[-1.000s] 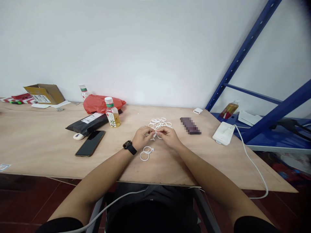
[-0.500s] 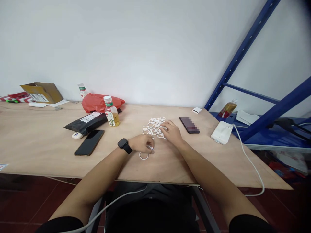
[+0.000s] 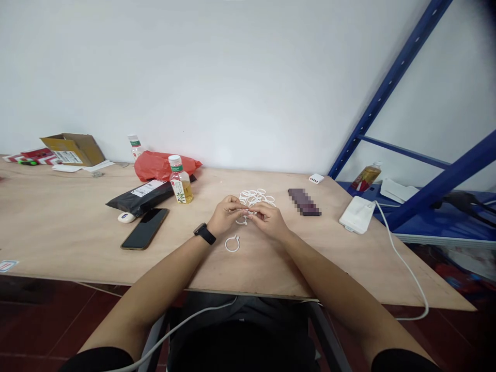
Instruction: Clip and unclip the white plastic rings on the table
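My left hand (image 3: 225, 216), with a black watch on its wrist, and my right hand (image 3: 268, 218) meet over the middle of the plywood table (image 3: 58, 232). Both pinch a small white plastic ring (image 3: 243, 219) held between their fingertips. Just behind them lies a pile of several white rings (image 3: 256, 197). One finished white ring (image 3: 232, 243) lies flat on the table in front of my left hand.
A black phone (image 3: 144, 228), a small white object, a black parcel bag (image 3: 141, 196), a tea bottle (image 3: 180, 180) and a red bag sit to the left. A dark phone (image 3: 304, 201) and a white power bank (image 3: 356, 214) with cable lie right. Blue shelving stands far right.
My left hand set a ring down in front, my right hand reached into the pile. Both hands have now come back together, pinching a white ring between them.
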### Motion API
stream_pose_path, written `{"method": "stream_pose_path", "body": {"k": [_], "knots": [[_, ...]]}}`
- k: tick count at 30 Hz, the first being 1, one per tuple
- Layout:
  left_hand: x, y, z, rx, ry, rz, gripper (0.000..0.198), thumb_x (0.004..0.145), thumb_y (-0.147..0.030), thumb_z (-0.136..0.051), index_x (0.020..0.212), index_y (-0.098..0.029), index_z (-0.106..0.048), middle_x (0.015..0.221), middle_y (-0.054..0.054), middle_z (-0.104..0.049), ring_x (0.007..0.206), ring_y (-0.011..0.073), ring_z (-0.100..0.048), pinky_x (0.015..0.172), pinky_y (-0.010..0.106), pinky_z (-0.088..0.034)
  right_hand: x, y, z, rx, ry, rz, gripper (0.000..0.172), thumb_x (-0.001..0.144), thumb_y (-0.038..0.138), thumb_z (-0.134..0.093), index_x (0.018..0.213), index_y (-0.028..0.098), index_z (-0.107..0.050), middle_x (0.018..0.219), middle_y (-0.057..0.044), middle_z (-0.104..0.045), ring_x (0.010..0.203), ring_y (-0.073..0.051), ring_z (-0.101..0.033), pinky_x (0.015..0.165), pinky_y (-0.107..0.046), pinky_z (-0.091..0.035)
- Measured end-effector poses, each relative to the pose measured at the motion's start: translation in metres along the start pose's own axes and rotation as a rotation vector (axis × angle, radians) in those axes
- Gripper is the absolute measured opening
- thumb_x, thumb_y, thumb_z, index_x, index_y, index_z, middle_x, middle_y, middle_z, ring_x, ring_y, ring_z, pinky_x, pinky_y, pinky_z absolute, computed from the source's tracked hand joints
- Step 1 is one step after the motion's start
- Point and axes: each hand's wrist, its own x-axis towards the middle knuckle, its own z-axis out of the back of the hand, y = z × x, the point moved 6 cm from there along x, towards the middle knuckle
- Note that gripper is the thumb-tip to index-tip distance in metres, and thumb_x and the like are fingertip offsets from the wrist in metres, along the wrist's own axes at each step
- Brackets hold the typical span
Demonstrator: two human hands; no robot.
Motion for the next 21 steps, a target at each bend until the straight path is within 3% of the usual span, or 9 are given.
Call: {"method": "stream_pose_path", "body": {"k": [4,11,21], "knots": [[-0.002,0.000,-0.004,-0.045,0.008,0.053,0.027,0.078,-0.044,-0.073,0.085,-0.018,-0.077,0.081,0.007,-0.070,0.074,0.0155,-0.064,0.069,0.028,-0.052,0.000,0.002,0.000,0.021,-0.041,-0.014,0.015,0.091,0.032,-0.060,0.094,0.023,-0.072,0.089,-0.005,-0.071,0.080,-0.017,-0.064,0.070,-0.031,-0.052],[-0.004,0.007,-0.007,-0.083,0.007,0.205,0.033,0.073,-0.045,-0.076,0.084,-0.014,-0.076,0.082,0.008,-0.075,0.074,0.0180,-0.068,0.067,0.028,-0.055,0.000,0.002,0.002,-0.006,-0.042,-0.004,0.015,0.092,0.030,-0.058,0.091,0.023,-0.071,0.086,-0.005,-0.071,0.078,-0.017,-0.064,0.072,-0.032,-0.052],[-0.004,0.011,-0.007,-0.046,0.114,0.158,0.032,0.078,-0.045,-0.070,0.082,-0.013,-0.074,0.080,0.007,-0.074,0.073,0.0166,-0.066,0.066,0.026,-0.052,0.002,0.004,-0.004,-0.053,0.075,-0.005,0.016,0.094,0.026,-0.052,0.089,0.022,-0.066,0.082,-0.003,-0.068,0.078,-0.017,-0.061,0.073,-0.030,-0.047]]}}
